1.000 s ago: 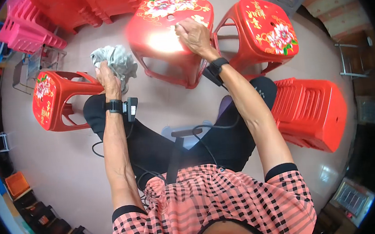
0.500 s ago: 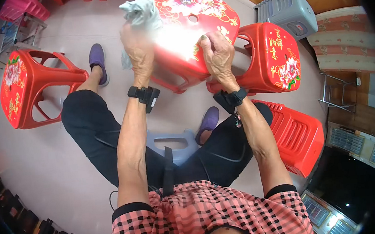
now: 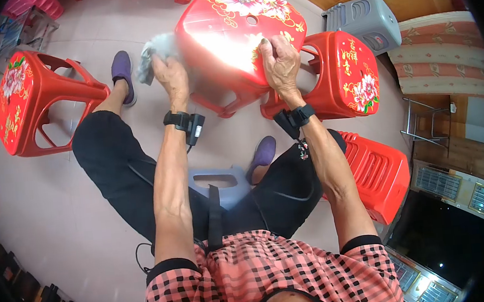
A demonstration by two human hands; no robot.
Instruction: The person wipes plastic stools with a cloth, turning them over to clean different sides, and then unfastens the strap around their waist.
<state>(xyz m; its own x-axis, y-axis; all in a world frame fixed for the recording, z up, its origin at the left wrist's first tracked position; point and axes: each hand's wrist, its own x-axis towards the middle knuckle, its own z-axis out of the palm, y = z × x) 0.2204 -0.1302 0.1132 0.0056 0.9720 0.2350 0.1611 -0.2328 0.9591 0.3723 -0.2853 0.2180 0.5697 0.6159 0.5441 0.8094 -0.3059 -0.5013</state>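
Note:
A crumpled pale grey cloth [image 3: 158,50] is gripped in my left hand [image 3: 171,78], just off the left side of a red plastic stool [image 3: 199,25]. The stool's shiny top carries painted pink flowers, gold lines and a small hole. Folded over the near right edge of that stool is my right hand [image 3: 281,64], its thumb on top. The fingers' undersides are hidden. Strong glare covers the middle of the seat.
Another flowered red stool [image 3: 357,72] stands on the right and one [image 3: 15,107] on the left. Stacked red stools [image 3: 373,174] are by my right knee. A grey stool stack [image 3: 363,24] stands at the wall. I sit on a grey-blue stool [image 3: 231,191].
My left hand has moved the cloth down and left, from beside the stool's upper left to lower beside it. My right hand keeps its place on the edge.

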